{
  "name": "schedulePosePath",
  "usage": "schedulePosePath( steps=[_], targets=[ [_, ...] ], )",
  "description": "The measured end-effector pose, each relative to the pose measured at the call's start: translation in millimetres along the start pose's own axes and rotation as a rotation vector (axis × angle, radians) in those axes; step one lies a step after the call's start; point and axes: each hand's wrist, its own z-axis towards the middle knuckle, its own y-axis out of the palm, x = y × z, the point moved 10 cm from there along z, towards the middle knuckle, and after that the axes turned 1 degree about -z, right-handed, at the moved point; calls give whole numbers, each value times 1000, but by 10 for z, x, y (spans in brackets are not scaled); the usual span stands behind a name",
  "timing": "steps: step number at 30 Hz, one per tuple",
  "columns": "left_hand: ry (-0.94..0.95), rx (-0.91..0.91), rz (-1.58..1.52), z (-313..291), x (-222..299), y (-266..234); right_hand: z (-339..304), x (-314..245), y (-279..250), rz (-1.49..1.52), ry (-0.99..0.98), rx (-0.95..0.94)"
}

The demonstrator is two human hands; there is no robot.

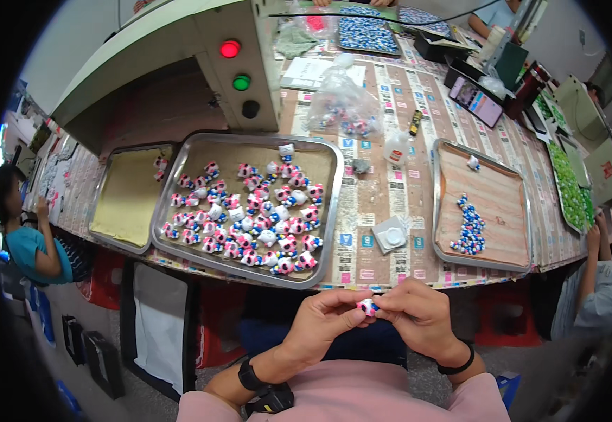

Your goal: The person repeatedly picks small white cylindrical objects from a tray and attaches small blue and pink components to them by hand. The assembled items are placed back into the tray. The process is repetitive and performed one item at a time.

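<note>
Just off the table's front edge, a small white, pink and blue figurine is pinched between my two hands. The thumb and forefinger of my left hand grip it from the left. From the other side the fingertips of my right hand close on it, covering part of its blue side. A large metal tray at centre left bears many similar figurines in pink, white and blue. On the wooden-toned tray to the right lies a cluster of small blue-and-white pieces, with one white-headed figurine near its back edge.
A small white square dish and a white bottle stand between the trays. Behind are a plastic bag of pieces and a propped phone. A machine housing with lights rises at back left beside a yellow-lined tray. Other people sit around.
</note>
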Motion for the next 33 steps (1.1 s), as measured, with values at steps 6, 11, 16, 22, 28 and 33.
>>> schedulePosePath(
  steps=[6,11,16,22,28,33],
  targets=[
    [-13,-80,58,-179,217,-27,39,-129,136,34,-40,-85],
    [449,231,633,-420,1166,-555,171,-277,17,-80,-86,-11],
    [734,673,1424,-812,2117,-1210,107,-86,-71,-100,-8,27],
    [758,757,1570,-914,2243,-1443,136,-88,51,-121,-12,-2],
    [938,861,1637,-834,2933,-1754,179,-108,77,-120,3,8],
    [499,769,1801,-272,3503,-2660,152,-95,160,-91,-6,-37]
  ],
)
